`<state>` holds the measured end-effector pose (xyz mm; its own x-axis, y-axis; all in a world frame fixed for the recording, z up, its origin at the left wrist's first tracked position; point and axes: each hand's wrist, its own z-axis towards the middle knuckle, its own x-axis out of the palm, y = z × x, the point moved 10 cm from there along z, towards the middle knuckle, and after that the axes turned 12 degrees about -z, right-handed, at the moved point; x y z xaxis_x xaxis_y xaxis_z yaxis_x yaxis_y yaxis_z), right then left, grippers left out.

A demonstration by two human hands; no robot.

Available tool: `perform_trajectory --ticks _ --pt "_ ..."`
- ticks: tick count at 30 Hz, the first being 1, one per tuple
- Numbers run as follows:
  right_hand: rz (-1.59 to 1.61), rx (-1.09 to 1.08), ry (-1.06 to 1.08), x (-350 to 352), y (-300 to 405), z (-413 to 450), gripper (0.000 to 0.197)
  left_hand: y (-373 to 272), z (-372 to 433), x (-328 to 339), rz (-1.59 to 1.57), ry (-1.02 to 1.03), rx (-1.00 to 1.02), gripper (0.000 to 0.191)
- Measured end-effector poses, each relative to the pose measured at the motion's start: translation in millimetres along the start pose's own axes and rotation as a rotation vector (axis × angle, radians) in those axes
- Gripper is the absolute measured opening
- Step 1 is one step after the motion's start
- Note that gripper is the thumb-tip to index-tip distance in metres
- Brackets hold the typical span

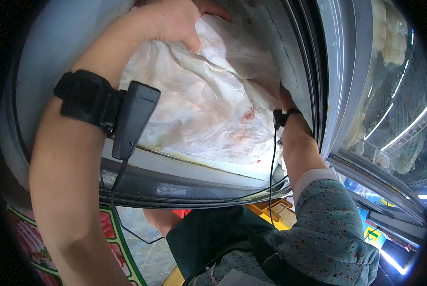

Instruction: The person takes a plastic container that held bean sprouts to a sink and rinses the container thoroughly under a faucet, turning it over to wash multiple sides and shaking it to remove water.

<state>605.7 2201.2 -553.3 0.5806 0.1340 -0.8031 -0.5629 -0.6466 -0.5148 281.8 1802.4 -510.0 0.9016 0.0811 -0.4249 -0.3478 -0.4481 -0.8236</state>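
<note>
A crumpled white sheet [202, 103], thin cloth or plastic with reddish stains, covers the contents inside a refrigerated cabinet. My left hand [184, 26] lies against its upper part, thumb and fingers apart with part of the sheet between them; whether they pinch it is unclear. At the cabinet's right inner wall, my right hand [285, 95] reaches down beside the sheet, mostly hidden in shadow, its fingers out of sight. Each wrist bears a black strap; a black device [136, 119] with a cable is on the left one, a smaller one [277, 119] on the right.
The cabinet's near rim [184, 195] runs between me and the sheet, with dark seals [311, 64] at the right. Glass [395, 118] beyond shows light reflections and pale packed items. Thin cables hang from both wrists over the rim. Yellow crates [283, 214] stand below at the right.
</note>
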Motion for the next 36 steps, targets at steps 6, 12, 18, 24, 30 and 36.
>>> perform_trajectory --ticks 6,12,18,24,30,36 --pt "0.011 0.02 -0.019 13 -14 -3 0.087 12 16 18 0.211 0.099 -0.015 0.061" --pt "-0.042 0.063 0.014 34 -38 1 0.076 -6 14 3 -0.094 -0.2 0.239 0.073" --pt "-0.15 -0.075 -0.145 28 -101 3 0.039 -41 -4 -5 -0.162 -0.346 0.456 0.05" --pt "-0.315 -0.203 0.006 69 -72 4 0.029 7 9 16 0.041 0.092 -0.07 0.066" --pt "-0.223 0.199 0.085 78 -99 2 0.036 2 18 13 0.142 -0.127 0.132 0.071" --pt "-0.104 0.279 0.068 85 -121 -13 0.044 -28 -2 -9 0.011 -0.241 0.395 0.074"
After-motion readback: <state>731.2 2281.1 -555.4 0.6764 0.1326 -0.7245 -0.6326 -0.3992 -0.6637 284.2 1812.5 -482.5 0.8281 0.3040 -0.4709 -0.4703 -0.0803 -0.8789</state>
